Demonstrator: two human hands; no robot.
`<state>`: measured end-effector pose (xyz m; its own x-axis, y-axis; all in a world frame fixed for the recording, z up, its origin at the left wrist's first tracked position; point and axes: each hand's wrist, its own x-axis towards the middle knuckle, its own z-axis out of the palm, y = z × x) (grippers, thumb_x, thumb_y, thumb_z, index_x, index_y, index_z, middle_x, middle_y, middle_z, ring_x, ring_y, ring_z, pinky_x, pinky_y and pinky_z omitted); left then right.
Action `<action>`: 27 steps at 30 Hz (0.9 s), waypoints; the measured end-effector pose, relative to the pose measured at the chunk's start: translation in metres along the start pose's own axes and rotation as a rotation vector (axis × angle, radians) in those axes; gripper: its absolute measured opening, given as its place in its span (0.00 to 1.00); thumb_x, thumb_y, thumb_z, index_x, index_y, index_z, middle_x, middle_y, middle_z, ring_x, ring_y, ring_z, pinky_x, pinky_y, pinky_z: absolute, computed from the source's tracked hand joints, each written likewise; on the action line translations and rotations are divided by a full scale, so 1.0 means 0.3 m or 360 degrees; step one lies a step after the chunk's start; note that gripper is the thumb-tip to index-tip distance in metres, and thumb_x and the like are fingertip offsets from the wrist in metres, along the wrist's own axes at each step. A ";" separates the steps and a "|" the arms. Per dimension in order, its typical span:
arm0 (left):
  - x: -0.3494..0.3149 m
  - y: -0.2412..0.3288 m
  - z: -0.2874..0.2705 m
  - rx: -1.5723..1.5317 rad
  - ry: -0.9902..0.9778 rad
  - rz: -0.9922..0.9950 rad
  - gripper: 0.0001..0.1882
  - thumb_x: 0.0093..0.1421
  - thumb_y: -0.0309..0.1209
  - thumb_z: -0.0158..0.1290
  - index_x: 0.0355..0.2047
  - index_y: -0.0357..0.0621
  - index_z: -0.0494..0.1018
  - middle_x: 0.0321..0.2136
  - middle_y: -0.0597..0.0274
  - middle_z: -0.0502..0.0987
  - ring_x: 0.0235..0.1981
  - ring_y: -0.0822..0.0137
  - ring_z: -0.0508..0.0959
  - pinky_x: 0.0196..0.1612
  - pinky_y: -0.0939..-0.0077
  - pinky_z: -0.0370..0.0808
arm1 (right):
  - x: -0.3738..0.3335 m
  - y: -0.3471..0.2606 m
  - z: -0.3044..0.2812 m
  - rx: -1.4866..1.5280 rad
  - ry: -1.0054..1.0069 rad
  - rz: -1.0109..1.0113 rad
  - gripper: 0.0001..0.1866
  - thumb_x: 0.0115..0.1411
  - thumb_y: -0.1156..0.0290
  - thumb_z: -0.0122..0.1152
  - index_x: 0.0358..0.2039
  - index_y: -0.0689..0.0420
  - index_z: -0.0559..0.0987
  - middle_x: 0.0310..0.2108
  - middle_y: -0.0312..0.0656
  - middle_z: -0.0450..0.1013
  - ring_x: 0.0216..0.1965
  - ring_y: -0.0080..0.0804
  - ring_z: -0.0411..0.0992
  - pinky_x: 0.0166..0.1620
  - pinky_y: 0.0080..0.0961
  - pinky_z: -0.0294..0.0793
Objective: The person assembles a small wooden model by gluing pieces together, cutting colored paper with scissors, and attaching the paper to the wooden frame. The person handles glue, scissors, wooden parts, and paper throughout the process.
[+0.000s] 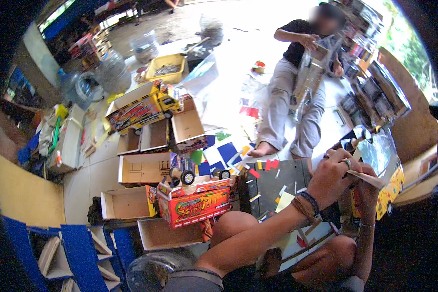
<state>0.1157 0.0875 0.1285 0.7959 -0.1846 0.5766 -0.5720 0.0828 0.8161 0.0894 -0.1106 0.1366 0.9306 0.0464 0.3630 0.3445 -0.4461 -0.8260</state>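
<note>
At the right, both my hands are raised close together over my lap. My left hand (pixel 330 176), with a ring and dark wristbands, is closed at the fingertips on a thin pale strip (pixel 367 179). My right hand (pixel 368 195), a bracelet at its wrist, pinches the same strip from the other side. Whether it is paper or thin wood I cannot make out. Just beyond them stands a yellow toy truck (pixel 388 191) with black wheels, partly hidden by my hands. Below my left forearm a light board (pixel 297 246) with dark strips lies across my lap.
A dark low table (pixel 272 187) holds coloured paper scraps. To the left are a red toy truck body (pixel 194 202), a yellow toy truck (pixel 143 107) and several open wooden boxes (pixel 126 203). Another person (pixel 297 92) sits ahead, holding a plastic-wrapped item. Blue wooden pieces (pixel 80 253) stand lower left.
</note>
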 end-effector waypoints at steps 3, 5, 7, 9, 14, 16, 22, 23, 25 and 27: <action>0.005 -0.019 0.012 0.0191 -0.0034 0.0030 0.13 0.63 0.26 0.52 0.46 0.52 0.80 0.50 0.48 0.73 0.54 0.50 0.73 0.59 0.57 0.68 | 0.040 -0.047 -0.031 -0.0569 0.0136 -0.0488 0.14 0.54 0.80 0.65 0.43 0.60 0.78 0.49 0.49 0.76 0.52 0.40 0.74 0.56 0.33 0.72; 0.010 -0.033 0.027 -0.0095 0.0085 0.0059 0.13 0.68 0.30 0.49 0.50 0.47 0.77 0.50 0.48 0.74 0.52 0.54 0.76 0.56 0.63 0.72 | 0.037 -0.081 -0.059 -0.0854 0.0387 -0.0567 0.13 0.56 0.76 0.64 0.43 0.60 0.79 0.49 0.49 0.77 0.52 0.41 0.75 0.57 0.35 0.72; 0.013 -0.039 0.041 -0.0759 -0.0052 -0.0482 0.21 0.71 0.45 0.49 0.55 0.44 0.71 0.47 0.57 0.78 0.44 0.67 0.79 0.47 0.72 0.77 | 0.028 -0.111 -0.077 -0.1022 0.0503 -0.0779 0.12 0.58 0.73 0.61 0.43 0.60 0.80 0.48 0.47 0.78 0.51 0.42 0.76 0.56 0.36 0.73; 0.017 -0.046 0.042 -0.1139 -0.0164 -0.1073 0.27 0.69 0.53 0.50 0.57 0.44 0.69 0.44 0.61 0.79 0.41 0.73 0.79 0.44 0.75 0.78 | 0.019 -0.130 -0.078 -0.1257 0.0486 -0.0891 0.11 0.58 0.72 0.61 0.41 0.59 0.81 0.47 0.46 0.80 0.50 0.42 0.77 0.55 0.38 0.72; 0.010 -0.053 0.033 -0.1258 -0.0466 -0.1068 0.32 0.63 0.48 0.61 0.56 0.36 0.68 0.44 0.61 0.79 0.42 0.73 0.79 0.46 0.75 0.78 | 0.013 -0.124 -0.026 -0.1265 0.0166 -0.0947 0.10 0.52 0.75 0.64 0.37 0.55 0.83 0.45 0.42 0.81 0.43 0.41 0.78 0.49 0.36 0.73; 0.006 -0.054 0.024 -0.1386 -0.0493 -0.1145 0.31 0.62 0.44 0.64 0.57 0.37 0.68 0.45 0.61 0.79 0.43 0.72 0.80 0.46 0.74 0.79 | 0.023 -0.116 -0.017 -0.1275 0.0160 -0.1007 0.12 0.49 0.75 0.66 0.37 0.55 0.83 0.45 0.38 0.82 0.38 0.38 0.77 0.43 0.31 0.74; 0.024 -0.070 -0.021 -0.1480 -0.0500 -0.1086 0.28 0.61 0.37 0.64 0.58 0.39 0.69 0.46 0.63 0.79 0.45 0.72 0.80 0.49 0.74 0.78 | 0.032 -0.126 -0.016 -0.1308 0.0217 -0.1256 0.12 0.50 0.77 0.66 0.37 0.56 0.85 0.46 0.40 0.82 0.38 0.31 0.79 0.41 0.31 0.74; 0.025 -0.072 -0.025 -0.1483 -0.0517 -0.1051 0.28 0.61 0.37 0.65 0.58 0.39 0.69 0.47 0.63 0.79 0.45 0.73 0.79 0.49 0.74 0.78 | 0.029 -0.130 -0.015 -0.1312 0.0234 -0.1309 0.11 0.50 0.77 0.66 0.36 0.57 0.85 0.46 0.40 0.82 0.38 0.31 0.79 0.41 0.31 0.74; 0.026 -0.071 -0.027 -0.1471 -0.0559 -0.1025 0.28 0.61 0.36 0.65 0.58 0.39 0.70 0.48 0.63 0.79 0.46 0.73 0.79 0.50 0.74 0.77 | 0.022 -0.139 -0.013 -0.1248 0.0298 -0.1324 0.10 0.50 0.78 0.67 0.35 0.57 0.86 0.44 0.41 0.82 0.38 0.34 0.79 0.40 0.32 0.75; 0.025 -0.066 -0.030 -0.1455 -0.0554 -0.1022 0.27 0.61 0.35 0.64 0.58 0.39 0.70 0.48 0.63 0.80 0.46 0.73 0.80 0.51 0.75 0.77 | 0.013 -0.146 -0.014 -0.1190 0.0336 -0.1359 0.10 0.50 0.77 0.68 0.36 0.56 0.86 0.44 0.40 0.82 0.38 0.36 0.79 0.39 0.32 0.75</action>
<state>0.1348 0.0934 0.1168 0.7085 -0.6951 0.1218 0.3838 0.5244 0.7600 0.0775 -0.0946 0.1761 0.3664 0.4691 0.8036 0.6269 -0.7626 0.1594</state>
